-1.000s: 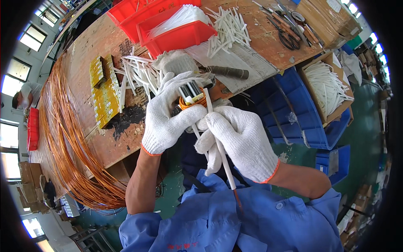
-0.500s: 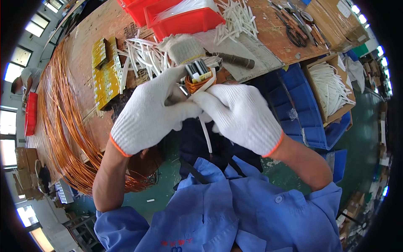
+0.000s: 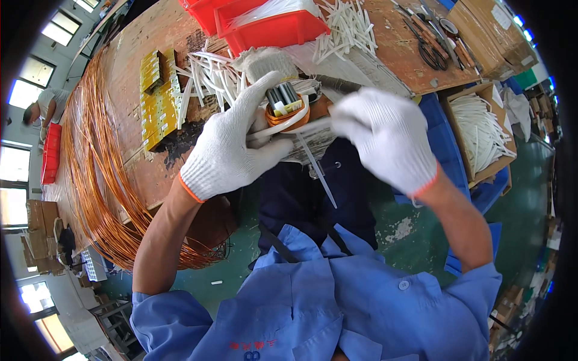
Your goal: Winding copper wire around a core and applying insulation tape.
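Note:
My left hand (image 3: 232, 147), in a white knitted glove with an orange cuff, is closed around a small copper-wire coil (image 3: 295, 122). Dark grey cylinders (image 3: 283, 96) stand inside the coil, and a white sleeve (image 3: 280, 125) curves round its near side. A narrow white strip (image 3: 319, 171) hangs down below the coil toward my lap. My right hand (image 3: 385, 135), gloved alike, is to the right of the coil, apart from my left hand. Its fingers are smeared by motion, so what they hold, if anything, cannot be made out.
Long loops of copper wire (image 3: 99, 168) lie at left beside yellow taped blocks (image 3: 161, 102). Cut white tubes (image 3: 214, 78) are heaped behind the coil, near a red bin (image 3: 271, 33). Scissors (image 3: 432, 55) lie far right, above a carton of white tubes (image 3: 478, 126). Another person (image 3: 45, 108) is far left.
My right hand has drawn away from the coil to the right. My left hand keeps its hold, and the coil shows more fully. The white strip now hangs slanting to the right.

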